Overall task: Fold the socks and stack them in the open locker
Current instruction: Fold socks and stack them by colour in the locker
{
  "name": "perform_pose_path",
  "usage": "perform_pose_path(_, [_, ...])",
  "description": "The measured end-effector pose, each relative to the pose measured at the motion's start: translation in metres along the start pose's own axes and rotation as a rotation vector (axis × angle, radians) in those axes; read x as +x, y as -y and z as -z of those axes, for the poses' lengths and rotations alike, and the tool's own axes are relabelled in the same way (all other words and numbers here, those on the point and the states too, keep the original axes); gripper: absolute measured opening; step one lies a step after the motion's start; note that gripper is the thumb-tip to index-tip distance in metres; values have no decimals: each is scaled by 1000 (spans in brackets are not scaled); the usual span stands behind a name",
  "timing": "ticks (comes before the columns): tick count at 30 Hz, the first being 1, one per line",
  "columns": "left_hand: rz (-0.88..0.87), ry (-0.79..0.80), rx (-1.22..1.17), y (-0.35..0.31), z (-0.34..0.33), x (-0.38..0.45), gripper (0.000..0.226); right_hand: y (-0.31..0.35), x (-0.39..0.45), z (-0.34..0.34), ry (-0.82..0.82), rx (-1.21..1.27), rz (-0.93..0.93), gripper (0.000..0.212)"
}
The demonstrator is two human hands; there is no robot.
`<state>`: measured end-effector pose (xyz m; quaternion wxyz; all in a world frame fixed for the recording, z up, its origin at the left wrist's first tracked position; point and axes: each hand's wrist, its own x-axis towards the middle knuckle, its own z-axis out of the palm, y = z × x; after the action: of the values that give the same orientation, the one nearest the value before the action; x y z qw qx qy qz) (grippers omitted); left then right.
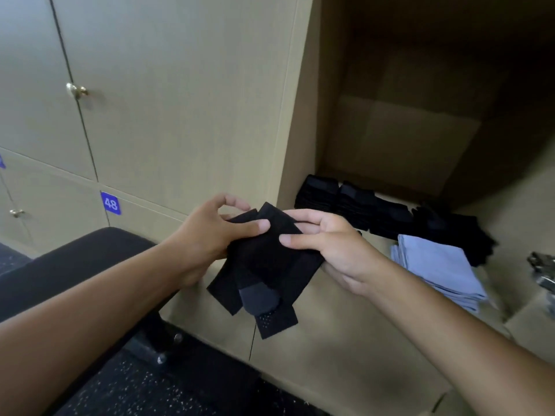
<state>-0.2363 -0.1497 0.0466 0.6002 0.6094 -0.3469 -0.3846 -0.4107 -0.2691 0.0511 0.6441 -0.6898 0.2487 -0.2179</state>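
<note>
Socks held before the open locker

Both hands, left (207, 232) and right (330, 247), hold the socks (264, 271) in front of the locker's (297, 145) left edge. Inside on its floor, a row of folded socks (360, 205) lies behind a cloth stack (435, 268). A bench (75, 265) stands at the left, below the closed doors (165, 100).

Two bare forearms, left hand (207, 235), right hand (336, 247), no sleeves

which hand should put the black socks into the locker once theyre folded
Probably the right hand: it grips the black socks on the side nearest the open locker, close to the stacks. The left hand would have to cross over.
</note>
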Motion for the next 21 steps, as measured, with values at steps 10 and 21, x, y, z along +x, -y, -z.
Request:
perform_pose_path(10, [229,215,-7,-3,-16,-3,38,-5,-14,21,-80,44,-94,28])
perform_pose_path(21, [245,121,-19,4,-19,2,42,-8,-20,33,-74,-211,-212,16])
